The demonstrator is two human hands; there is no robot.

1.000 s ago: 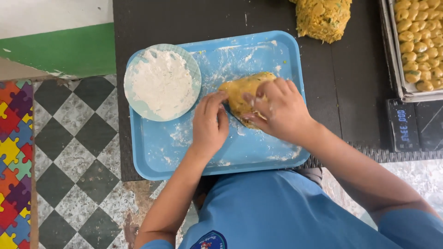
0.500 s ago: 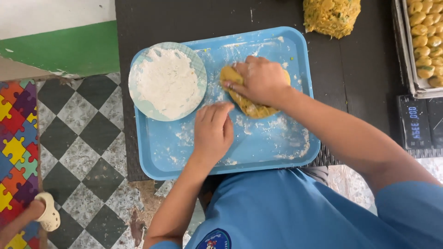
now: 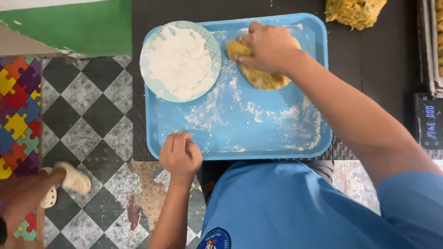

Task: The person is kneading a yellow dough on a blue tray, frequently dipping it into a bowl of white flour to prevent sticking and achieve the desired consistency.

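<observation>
A blue tray (image 3: 277,138) dusted with flour lies on the dark table. My right hand (image 3: 270,46) presses down on a flat yellow piece of dough (image 3: 265,78) at the tray's far side. A pale plate heaped with white flour (image 3: 180,60) sits on the tray's far left corner. My left hand (image 3: 180,154) is at the tray's near left edge, fingers curled loosely, with nothing visible in it.
A larger lump of yellow dough (image 3: 355,11) lies on the table beyond the tray. A metal tray (image 3: 431,46) of small dough pieces and a digital scale (image 3: 429,122) stand at the right. Another person's foot in a pale sandal (image 3: 69,182) is on the checkered floor, lower left.
My left hand has drawn back from the dough to the tray's near edge. My right hand has pushed the dough farther away and flattened it. The sandalled foot has come further into view.
</observation>
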